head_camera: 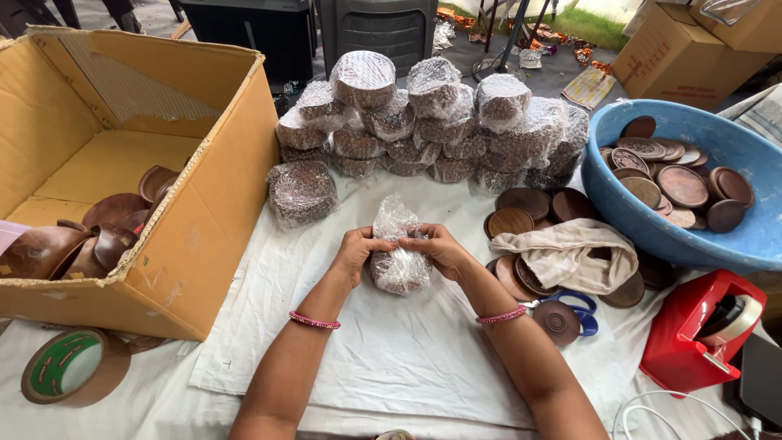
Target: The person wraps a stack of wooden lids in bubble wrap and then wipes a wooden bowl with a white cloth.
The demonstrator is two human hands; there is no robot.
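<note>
My left hand (pixel 355 253) and my right hand (pixel 441 248) both grip one bundle (pixel 399 265) of round brown discs in clear bubble wrap. It stands on a white cloth (pixel 391 350) in the middle of the table. The loose top of the wrap (pixel 393 217) sticks up between my fingers. Behind it rises a pile of several wrapped bundles (pixel 423 122), and one more wrapped bundle (pixel 302 191) lies in front of the pile's left side. Each wrist wears a pink bangle.
An open cardboard box (pixel 204 236) with brown wooden bowls stands at left. A blue tub (pixel 725 236) of wooden discs sits at right, with loose discs (pixel 525 210), a beige cloth (pixel 566 253), blue scissors (pixel 582 314), and a red tape dispenser (pixel 700 330). A tape roll (pixel 69 367) lies bottom left.
</note>
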